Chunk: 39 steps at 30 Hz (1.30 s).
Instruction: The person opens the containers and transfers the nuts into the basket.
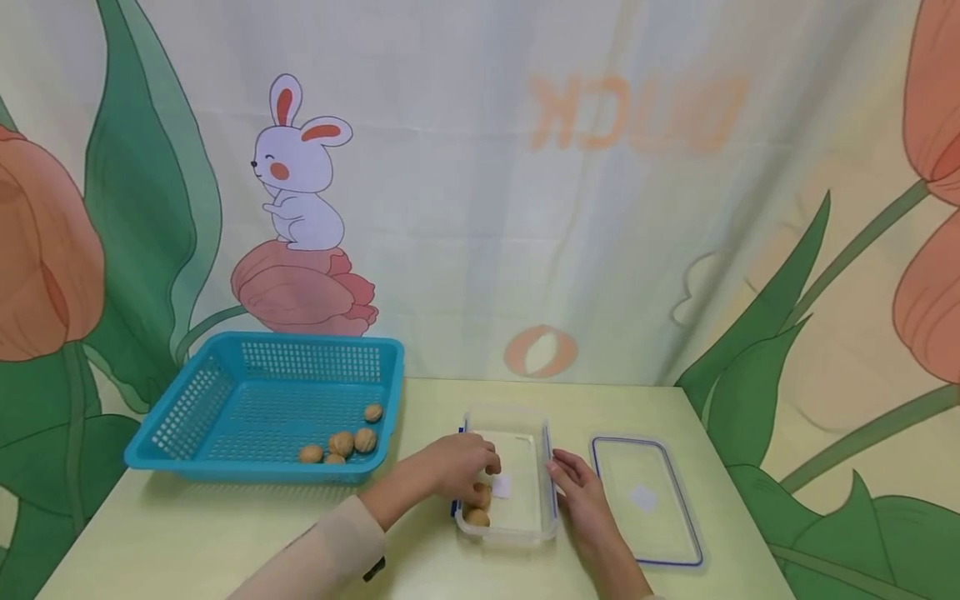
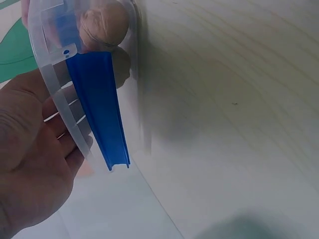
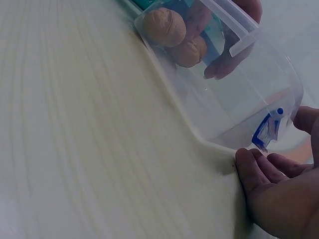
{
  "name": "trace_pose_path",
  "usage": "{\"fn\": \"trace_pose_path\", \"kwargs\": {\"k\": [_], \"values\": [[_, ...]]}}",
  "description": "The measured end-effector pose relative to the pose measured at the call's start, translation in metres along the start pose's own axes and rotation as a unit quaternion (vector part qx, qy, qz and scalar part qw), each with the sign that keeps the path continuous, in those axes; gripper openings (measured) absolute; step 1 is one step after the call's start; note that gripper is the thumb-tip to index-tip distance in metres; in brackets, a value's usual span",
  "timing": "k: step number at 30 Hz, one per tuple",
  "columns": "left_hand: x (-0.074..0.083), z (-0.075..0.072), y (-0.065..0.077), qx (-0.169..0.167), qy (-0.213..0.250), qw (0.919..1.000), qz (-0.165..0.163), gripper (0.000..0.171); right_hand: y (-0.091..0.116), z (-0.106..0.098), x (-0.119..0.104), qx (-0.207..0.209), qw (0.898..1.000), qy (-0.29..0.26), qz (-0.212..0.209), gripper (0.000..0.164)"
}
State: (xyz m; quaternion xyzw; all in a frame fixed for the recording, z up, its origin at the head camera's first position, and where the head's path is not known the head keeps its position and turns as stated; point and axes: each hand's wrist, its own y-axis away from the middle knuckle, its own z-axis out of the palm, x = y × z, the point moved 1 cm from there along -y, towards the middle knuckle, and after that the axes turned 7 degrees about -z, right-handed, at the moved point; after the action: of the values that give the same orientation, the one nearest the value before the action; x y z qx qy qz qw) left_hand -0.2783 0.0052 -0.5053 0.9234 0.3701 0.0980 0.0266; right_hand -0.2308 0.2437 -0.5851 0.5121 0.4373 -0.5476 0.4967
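Note:
A clear plastic box (image 1: 517, 533) with blue side latches stands without its lid on the table. My left hand (image 1: 467, 468) reaches over its left wall, fingers bent loosely downward, and one digit touches a walnut (image 3: 190, 53) inside. Another walnut (image 3: 164, 27) lies beside that one in the near left corner. Against the outside of the right wall rests my right hand (image 1: 588, 504). Its fingertips (image 3: 245, 158) are low by the base, its thumb higher on the wall.
A blue plastic basket (image 1: 262, 475) with several walnuts (image 1: 342, 443) stands at the left. The clear lid (image 1: 645, 533) with a blue seal lies flat right of the box. Behind the table hangs a printed curtain (image 1: 465, 208).

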Motion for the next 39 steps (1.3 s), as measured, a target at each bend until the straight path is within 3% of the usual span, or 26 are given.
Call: {"fn": "trace_pose_path", "kwargs": {"k": [7, 16, 21, 25, 31, 39], "values": [[0.000, 0.005, -0.006, 0.010, -0.048, 0.9988, 0.004, 0.012, -0.001, 0.000, -0.001, 0.002, 1.000, 0.002, 0.000, 0.052], [-0.001, 0.010, -0.009, 0.032, -0.041, 0.9986, 0.001, 0.014, 0.001, 0.001, -0.002, 0.005, 1.000, -0.003, 0.002, 0.056], [-0.004, 0.014, -0.008, 0.070, 0.000, 0.9975, 0.002, 0.013, 0.001, 0.001, -0.001, 0.007, 1.000, -0.001, 0.003, 0.055], [-0.003, 0.008, -0.002, 0.107, 0.036, 0.9936, -0.001, 0.017, -0.001, 0.000, 0.000, 0.007, 1.000, 0.000, 0.009, 0.055], [-0.004, -0.019, 0.018, 0.129, 0.124, 0.9839, -0.004, 0.024, -0.001, 0.001, 0.001, 0.008, 1.000, 0.000, 0.008, 0.055], [-0.028, -0.042, 0.042, 0.187, 0.196, 0.9625, -0.008, 0.029, -0.001, -0.001, 0.002, 0.009, 1.000, 0.000, 0.005, 0.055]]}}
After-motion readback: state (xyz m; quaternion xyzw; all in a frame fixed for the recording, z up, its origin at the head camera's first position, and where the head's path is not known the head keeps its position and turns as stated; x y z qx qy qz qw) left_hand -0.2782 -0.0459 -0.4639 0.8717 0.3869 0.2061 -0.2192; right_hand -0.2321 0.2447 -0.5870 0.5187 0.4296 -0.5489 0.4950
